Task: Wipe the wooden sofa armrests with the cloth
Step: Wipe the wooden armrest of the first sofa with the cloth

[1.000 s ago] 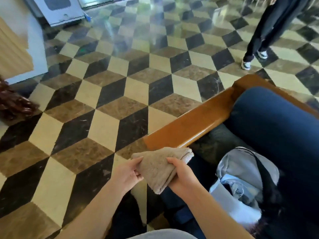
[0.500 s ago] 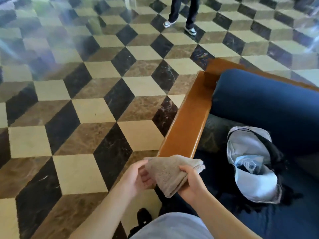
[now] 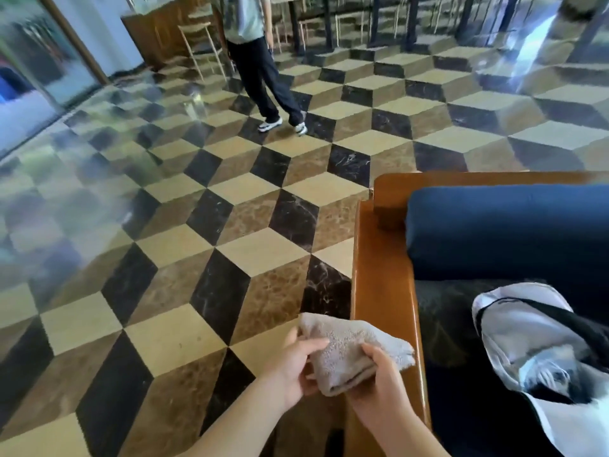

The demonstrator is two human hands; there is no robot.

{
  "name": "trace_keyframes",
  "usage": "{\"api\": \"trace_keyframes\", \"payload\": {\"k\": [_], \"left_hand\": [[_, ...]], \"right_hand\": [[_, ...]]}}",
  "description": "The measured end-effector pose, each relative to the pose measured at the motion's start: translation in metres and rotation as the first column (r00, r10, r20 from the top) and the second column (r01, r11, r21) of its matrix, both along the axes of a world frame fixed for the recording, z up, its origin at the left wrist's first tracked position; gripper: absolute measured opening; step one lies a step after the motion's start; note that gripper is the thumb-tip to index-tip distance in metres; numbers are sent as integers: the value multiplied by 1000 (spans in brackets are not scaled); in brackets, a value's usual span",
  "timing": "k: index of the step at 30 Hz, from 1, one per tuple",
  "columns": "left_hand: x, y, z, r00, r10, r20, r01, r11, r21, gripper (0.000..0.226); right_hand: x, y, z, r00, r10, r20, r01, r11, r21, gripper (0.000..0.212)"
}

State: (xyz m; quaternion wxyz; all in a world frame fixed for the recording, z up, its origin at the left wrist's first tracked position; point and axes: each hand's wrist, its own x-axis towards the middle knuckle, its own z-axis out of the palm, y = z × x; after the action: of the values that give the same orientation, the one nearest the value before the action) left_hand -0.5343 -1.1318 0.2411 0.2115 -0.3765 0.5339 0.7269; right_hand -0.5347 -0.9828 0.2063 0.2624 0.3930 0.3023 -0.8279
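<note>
A folded beige cloth [image 3: 349,349] is held between both hands above the near end of the glossy wooden sofa armrest [image 3: 382,258]. My left hand [image 3: 293,367] grips its left edge. My right hand [image 3: 379,380] pinches its lower right side, over the armrest's near end. The armrest runs away from me to the wooden back rail [image 3: 494,179]. The cloth's right corner overlaps the armrest; I cannot tell whether it touches the wood.
A dark blue back cushion [image 3: 507,239] fills the sofa beside the armrest. A grey-white bag with a black strap [image 3: 540,351] lies on the seat. A person in dark trousers [image 3: 263,77] walks on the chequered marble floor. Stools and a counter stand far back.
The view has swung left and upward, so the armrest now runs straight away from me. The walking person has come further into view. Both hands still hold the cloth the same way.
</note>
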Motion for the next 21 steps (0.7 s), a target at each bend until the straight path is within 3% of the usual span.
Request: {"api": "trace_keyframes", "payload": {"k": [4,6,10,12,14,17,19,21], "left_hand": [[-46,-3,0,996,-87,27,89,994,-70,60],[-64,2,-3,983,-176,41,179,981,-71,54],[-96,19,-22,946,-314,74,319,946,-58,43],[-108,37,-37,895,-430,116,436,899,-39,42],[-117,48,-50,836,-527,152,533,846,-1,42],[-133,73,-73,642,-722,257,730,679,84,40],[-141,79,-83,595,-743,306,757,646,96,36],[-149,92,-98,416,-834,363,845,502,183,29]], "right_hand": [[-39,-7,0,995,-98,-14,99,994,52,25],[-46,-5,-5,982,-186,-28,186,982,6,23],[-60,9,-12,925,-373,69,373,928,15,46],[-56,25,-17,868,-469,161,466,883,59,46],[-45,30,-21,782,-586,214,591,805,47,34],[-28,34,-30,617,-747,247,759,648,60,23],[-25,39,-27,608,-757,237,766,638,74,13],[-17,38,-32,459,-847,269,837,513,189,5]]}}
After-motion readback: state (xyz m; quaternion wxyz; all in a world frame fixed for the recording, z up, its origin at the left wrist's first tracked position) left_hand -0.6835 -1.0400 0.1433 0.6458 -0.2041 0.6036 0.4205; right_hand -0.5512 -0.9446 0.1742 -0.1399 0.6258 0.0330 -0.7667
